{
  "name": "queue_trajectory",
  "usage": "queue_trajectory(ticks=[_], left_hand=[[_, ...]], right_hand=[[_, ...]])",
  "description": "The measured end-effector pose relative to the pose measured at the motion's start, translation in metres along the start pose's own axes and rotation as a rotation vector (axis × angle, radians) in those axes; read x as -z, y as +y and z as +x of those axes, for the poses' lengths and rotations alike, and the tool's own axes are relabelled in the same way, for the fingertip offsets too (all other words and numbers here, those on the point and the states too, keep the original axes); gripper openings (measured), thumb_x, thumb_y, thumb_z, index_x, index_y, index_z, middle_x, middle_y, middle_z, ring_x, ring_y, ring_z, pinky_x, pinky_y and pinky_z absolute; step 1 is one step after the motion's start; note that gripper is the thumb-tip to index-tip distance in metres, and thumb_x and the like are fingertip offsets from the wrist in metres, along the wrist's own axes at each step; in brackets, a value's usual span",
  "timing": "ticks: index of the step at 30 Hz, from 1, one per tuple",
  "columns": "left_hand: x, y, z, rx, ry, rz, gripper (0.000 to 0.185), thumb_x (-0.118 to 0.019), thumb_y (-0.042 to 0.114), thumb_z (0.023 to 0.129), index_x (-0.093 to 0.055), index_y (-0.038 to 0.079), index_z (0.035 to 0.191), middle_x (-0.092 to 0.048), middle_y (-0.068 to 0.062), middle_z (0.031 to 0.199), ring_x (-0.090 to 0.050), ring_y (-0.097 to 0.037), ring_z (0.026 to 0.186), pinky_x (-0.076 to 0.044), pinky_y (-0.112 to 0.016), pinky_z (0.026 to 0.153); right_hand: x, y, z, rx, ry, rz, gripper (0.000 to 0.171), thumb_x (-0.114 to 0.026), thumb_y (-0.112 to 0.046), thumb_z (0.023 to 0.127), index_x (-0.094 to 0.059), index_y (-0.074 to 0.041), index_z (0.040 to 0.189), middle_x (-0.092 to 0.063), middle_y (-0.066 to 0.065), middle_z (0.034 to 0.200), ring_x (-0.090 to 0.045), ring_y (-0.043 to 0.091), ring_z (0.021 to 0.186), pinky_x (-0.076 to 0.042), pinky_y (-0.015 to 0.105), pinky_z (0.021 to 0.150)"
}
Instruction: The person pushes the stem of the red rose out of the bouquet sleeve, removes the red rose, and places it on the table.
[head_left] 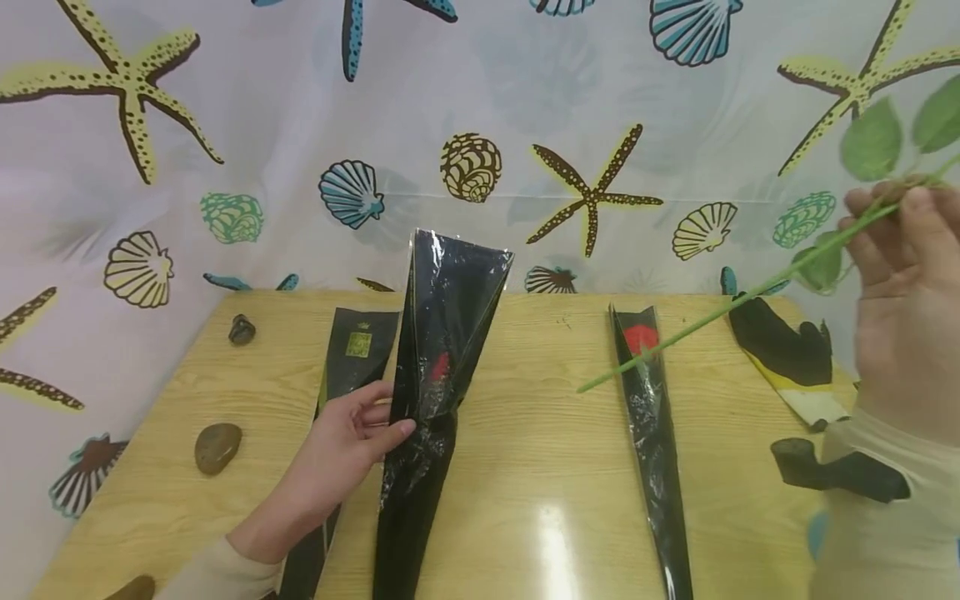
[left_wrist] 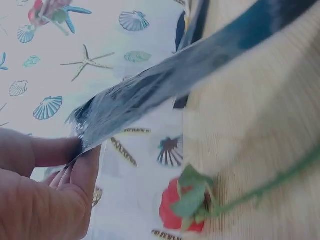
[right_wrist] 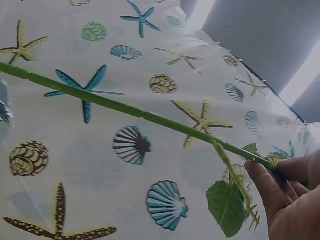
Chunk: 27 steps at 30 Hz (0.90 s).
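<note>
Over a pale wooden table (head_left: 525, 467) backed by a shell-and-starfish curtain (head_left: 465, 100), the left hand (head_left: 352, 437) is pinching the edge of a glossy black cone-shaped cellophane flower sleeve (head_left: 438, 350), propping its open mouth upward. The right hand (head_left: 911, 308), well apart to the right, is gripping a long green artificial rose stem (head_left: 720, 312) near its leaves, cut end pointing down-left toward the table. The red rose head (left_wrist: 175, 210) is showing only in the left wrist view.

Risk, as I judge it: the stem tip is hanging nearer a second flat black sleeve (head_left: 652, 433) than the open one, so it could snag film or miss the mouth; the pinched sleeve looks floppy and may collapse.

Around: a black-and-yellow glove (head_left: 787, 354), another flat sleeve (head_left: 356, 350) and smooth brown pebbles (head_left: 217, 446) are lying on the table.
</note>
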<state>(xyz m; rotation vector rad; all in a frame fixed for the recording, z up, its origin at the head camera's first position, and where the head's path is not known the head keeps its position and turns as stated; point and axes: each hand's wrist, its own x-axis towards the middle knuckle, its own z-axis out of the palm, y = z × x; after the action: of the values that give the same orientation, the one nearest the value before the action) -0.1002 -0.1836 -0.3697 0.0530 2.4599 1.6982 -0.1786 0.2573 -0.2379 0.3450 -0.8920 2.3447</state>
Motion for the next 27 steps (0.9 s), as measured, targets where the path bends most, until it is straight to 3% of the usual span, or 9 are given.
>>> queue_trajectory(ticks=[3, 9, 10, 14, 16, 18, 20, 23, 27], left_hand=[[-0.003, 0.007, 0.007, 0.068, -0.01, -0.133, 0.067, -0.065, 0.014, 0.098, -0.029, -0.002, 0.152, -0.052, -0.024, 0.136, -0.05, -0.03, 0.126, -0.05, -0.043, 0.089], [-0.02, 0.019, 0.029, 0.16, -0.059, -0.317, 0.074, -0.054, 0.006, 0.099, -0.008, 0.002, 0.157, -0.023, -0.023, 0.156, -0.033, -0.028, 0.136, -0.046, -0.034, 0.084], [-0.025, 0.019, 0.033, 0.158, -0.065, -0.333, 0.072, -0.053, 0.003, 0.099, -0.011, 0.002, 0.157, -0.03, -0.022, 0.153, -0.036, -0.028, 0.134, -0.047, -0.034, 0.084], [-0.042, 0.009, 0.052, 0.159, -0.097, -0.413, 0.064, -0.049, -0.007, 0.093, -0.025, 0.0, 0.152, -0.058, -0.014, 0.117, -0.054, -0.02, 0.099, -0.047, -0.031, 0.076], [-0.049, 0.003, 0.057, 0.17, -0.105, -0.459, 0.063, -0.048, -0.011, 0.09, -0.029, -0.001, 0.149, -0.053, -0.006, 0.09, -0.049, -0.016, 0.079, -0.044, -0.03, 0.069], [-0.054, -0.003, 0.061, 0.191, -0.106, -0.473, 0.063, -0.047, -0.012, 0.088, -0.03, -0.003, 0.148, -0.046, -0.004, 0.083, -0.044, -0.016, 0.072, -0.043, -0.03, 0.067], [-0.057, -0.008, 0.065, 0.214, -0.094, -0.459, 0.063, -0.049, -0.012, 0.088, -0.03, -0.002, 0.148, -0.049, -0.007, 0.091, -0.045, -0.018, 0.077, -0.042, -0.032, 0.068], [-0.06, -0.013, 0.07, 0.233, -0.091, -0.416, 0.063, -0.05, -0.009, 0.089, -0.03, -0.001, 0.148, -0.054, -0.016, 0.126, -0.053, -0.023, 0.099, -0.047, -0.035, 0.08], [-0.065, -0.02, 0.078, 0.261, -0.1, -0.398, 0.063, -0.051, -0.01, 0.089, -0.033, 0.001, 0.148, -0.056, -0.018, 0.133, -0.057, -0.023, 0.104, -0.048, -0.035, 0.083]], right_hand=[[-0.005, 0.018, -0.009, -0.167, -0.025, 0.018, 0.026, -0.065, 0.011, 0.09, -0.055, 0.019, 0.112, -0.064, 0.029, 0.098, -0.066, 0.041, 0.094, -0.055, 0.041, 0.081], [-0.003, 0.063, -0.034, -0.449, -0.206, -0.209, 0.025, -0.07, 0.002, 0.09, -0.063, 0.015, 0.11, -0.069, 0.023, 0.099, -0.07, 0.033, 0.092, -0.055, 0.036, 0.078], [0.0, 0.072, -0.039, -0.498, -0.232, -0.251, 0.026, -0.07, 0.0, 0.091, -0.063, 0.015, 0.112, -0.069, 0.022, 0.099, -0.07, 0.033, 0.093, -0.055, 0.036, 0.079], [0.012, 0.105, -0.064, -0.69, -0.306, -0.429, 0.036, -0.068, -0.005, 0.094, -0.056, 0.015, 0.122, -0.07, 0.02, 0.104, -0.069, 0.03, 0.099, -0.053, 0.035, 0.083], [0.02, 0.121, -0.077, -0.767, -0.339, -0.493, 0.037, -0.065, -0.004, 0.096, -0.053, 0.017, 0.124, -0.07, 0.019, 0.105, -0.069, 0.029, 0.1, -0.053, 0.036, 0.085], [0.029, 0.134, -0.087, -0.831, -0.368, -0.545, 0.034, -0.061, -0.003, 0.098, -0.052, 0.016, 0.125, -0.069, 0.019, 0.106, -0.069, 0.028, 0.1, -0.052, 0.037, 0.086], [0.038, 0.145, -0.096, -0.88, -0.385, -0.576, 0.033, -0.059, -0.002, 0.099, -0.052, 0.017, 0.125, -0.068, 0.02, 0.107, -0.068, 0.028, 0.101, -0.052, 0.037, 0.086], [0.049, 0.158, -0.105, -0.938, -0.392, -0.601, 0.035, -0.056, -0.001, 0.1, -0.048, 0.019, 0.128, -0.066, 0.024, 0.112, -0.068, 0.029, 0.103, -0.052, 0.036, 0.088], [0.062, 0.171, -0.114, -1.004, -0.366, -0.63, 0.043, -0.055, 0.0, 0.1, -0.04, 0.019, 0.136, -0.062, 0.029, 0.117, -0.066, 0.029, 0.105, -0.051, 0.035, 0.089]])
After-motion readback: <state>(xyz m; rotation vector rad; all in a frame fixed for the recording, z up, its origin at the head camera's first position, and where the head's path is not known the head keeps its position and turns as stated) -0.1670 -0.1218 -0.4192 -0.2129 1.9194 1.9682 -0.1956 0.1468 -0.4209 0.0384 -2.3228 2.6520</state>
